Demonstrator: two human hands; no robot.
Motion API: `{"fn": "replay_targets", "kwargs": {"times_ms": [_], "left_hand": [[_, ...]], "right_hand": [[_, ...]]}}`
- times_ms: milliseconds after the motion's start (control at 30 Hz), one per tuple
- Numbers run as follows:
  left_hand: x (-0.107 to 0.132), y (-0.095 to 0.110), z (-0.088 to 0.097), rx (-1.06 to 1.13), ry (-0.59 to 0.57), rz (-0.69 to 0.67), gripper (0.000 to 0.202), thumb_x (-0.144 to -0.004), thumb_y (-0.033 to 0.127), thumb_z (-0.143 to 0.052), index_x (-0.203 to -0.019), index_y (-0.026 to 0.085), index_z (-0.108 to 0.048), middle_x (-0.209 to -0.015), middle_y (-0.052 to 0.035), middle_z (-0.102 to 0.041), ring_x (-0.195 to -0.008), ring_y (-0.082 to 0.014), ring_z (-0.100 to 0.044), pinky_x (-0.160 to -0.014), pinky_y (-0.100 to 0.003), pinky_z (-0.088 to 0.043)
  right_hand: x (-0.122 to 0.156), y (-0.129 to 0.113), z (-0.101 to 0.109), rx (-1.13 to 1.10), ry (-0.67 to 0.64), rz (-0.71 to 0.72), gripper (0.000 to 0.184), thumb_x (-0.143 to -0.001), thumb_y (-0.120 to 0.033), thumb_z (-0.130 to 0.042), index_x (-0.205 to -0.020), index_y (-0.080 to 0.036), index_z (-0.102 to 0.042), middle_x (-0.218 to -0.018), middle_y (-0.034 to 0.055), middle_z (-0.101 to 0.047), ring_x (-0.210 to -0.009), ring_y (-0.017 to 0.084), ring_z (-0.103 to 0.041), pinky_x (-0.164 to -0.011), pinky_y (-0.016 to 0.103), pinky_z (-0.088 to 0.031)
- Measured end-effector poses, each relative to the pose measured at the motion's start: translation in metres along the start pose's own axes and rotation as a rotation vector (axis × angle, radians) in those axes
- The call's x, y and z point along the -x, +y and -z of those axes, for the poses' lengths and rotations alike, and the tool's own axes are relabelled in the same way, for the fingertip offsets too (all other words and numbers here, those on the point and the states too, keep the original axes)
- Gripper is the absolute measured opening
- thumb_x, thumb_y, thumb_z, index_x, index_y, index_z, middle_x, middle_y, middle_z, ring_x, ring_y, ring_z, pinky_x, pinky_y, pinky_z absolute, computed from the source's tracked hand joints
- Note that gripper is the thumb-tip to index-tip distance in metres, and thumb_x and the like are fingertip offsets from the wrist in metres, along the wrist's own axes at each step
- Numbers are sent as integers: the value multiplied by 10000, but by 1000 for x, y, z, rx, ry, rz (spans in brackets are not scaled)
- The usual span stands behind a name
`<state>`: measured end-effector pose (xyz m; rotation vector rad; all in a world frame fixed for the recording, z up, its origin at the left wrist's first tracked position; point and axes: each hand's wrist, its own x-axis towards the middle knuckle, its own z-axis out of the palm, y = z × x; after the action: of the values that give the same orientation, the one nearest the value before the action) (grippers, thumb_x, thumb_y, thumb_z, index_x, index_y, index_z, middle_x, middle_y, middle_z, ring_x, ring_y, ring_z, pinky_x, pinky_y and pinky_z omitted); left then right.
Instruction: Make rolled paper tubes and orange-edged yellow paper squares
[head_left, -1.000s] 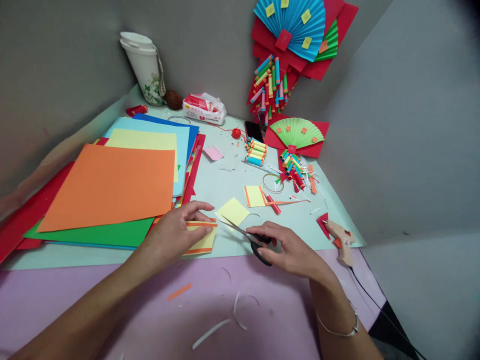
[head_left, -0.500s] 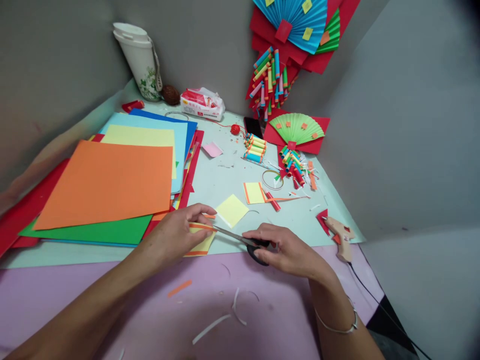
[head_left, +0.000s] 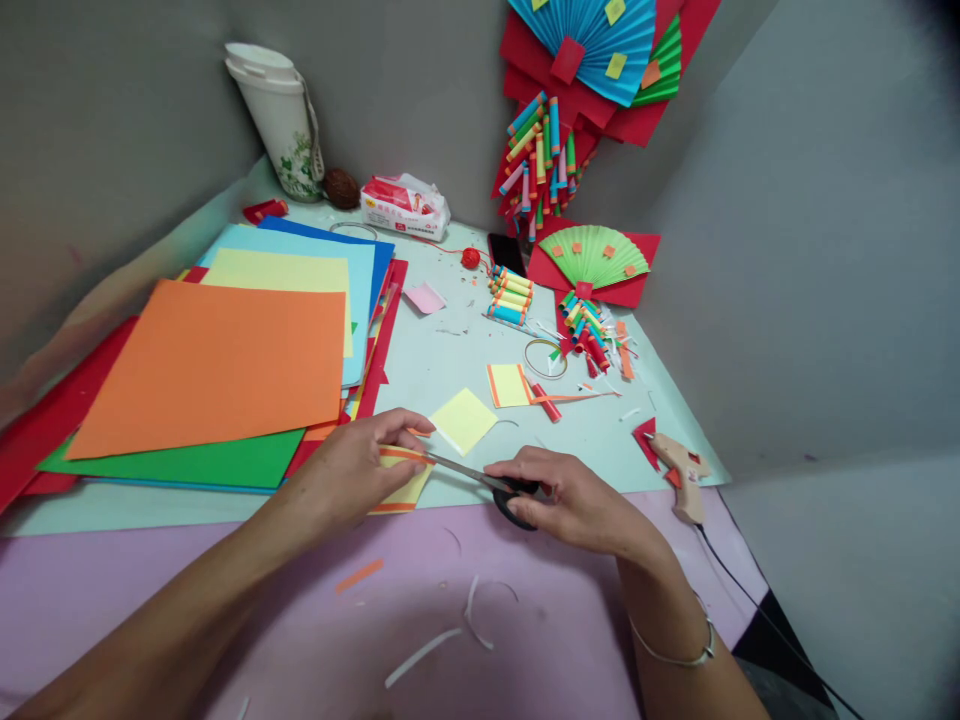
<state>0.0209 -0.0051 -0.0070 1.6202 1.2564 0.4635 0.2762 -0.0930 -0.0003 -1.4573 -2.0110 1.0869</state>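
My left hand (head_left: pixel 367 455) pinches a small yellow paper piece (head_left: pixel 409 490) that has orange strips along its edges. Closed around black handles, my right hand (head_left: pixel 566 495) holds scissors (head_left: pixel 469 470). Their blades point left and reach the upper orange-edged side of the paper, by my left fingertips. A plain yellow square (head_left: pixel 466 420) lies just beyond the blades. Farther back is another yellow square with orange edges (head_left: pixel 510 386), beside a small red paper roll (head_left: pixel 546 403) and a thin orange strip (head_left: pixel 577 398).
Stacked coloured sheets (head_left: pixel 225 370) lie at left, below a white cup (head_left: pixel 274 120). A glue gun (head_left: pixel 679 475) with a cord rests at right. Paper rolls (head_left: pixel 510 297), a green fan (head_left: pixel 592 258) and a tissue pack (head_left: pixel 405 208) stand behind. Paper scraps (head_left: pixel 424 657) lie in front.
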Motion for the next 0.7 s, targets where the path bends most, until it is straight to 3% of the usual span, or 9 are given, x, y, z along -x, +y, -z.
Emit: {"fn": "replay_targets", "kwargs": {"times_ms": [700], "left_hand": [[3, 6, 2, 51, 6, 42, 364, -614, 440, -709, -939, 279, -737, -768, 27, -708, -439, -116, -448, -433, -235, -323]], "right_hand": [[1, -1, 1, -30, 4, -7, 454, -857, -123, -618, -1266, -316, -662, -887, 2, -620, -770, 135, -555, -737, 261, -450]]}}
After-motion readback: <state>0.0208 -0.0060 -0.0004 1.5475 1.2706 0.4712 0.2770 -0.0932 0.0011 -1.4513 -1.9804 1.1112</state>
